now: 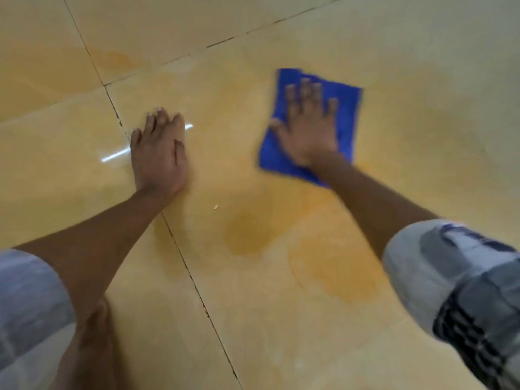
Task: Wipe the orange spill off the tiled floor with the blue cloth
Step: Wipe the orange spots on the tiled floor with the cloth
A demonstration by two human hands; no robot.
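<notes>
The blue cloth [347, 108] lies flat on the tiled floor at upper right. My right hand [308, 128] presses down on it with fingers spread. My left hand [160, 153] rests palm-down on the bare floor to the left, fingers together, holding nothing. Orange spill patches [247, 235] sit on the tile below the cloth. A larger orange patch [337, 274] lies nearer to me, to the right. The picture is blurred around the right arm.
Dark grout lines [185, 266] cross the glossy beige tiles. A small pale crumb [216, 207] lies between my hands. A faint orange stain [118, 59] shows on the far tile. My knee [92, 327] and grey sleeves [439, 271] fill the lower corners.
</notes>
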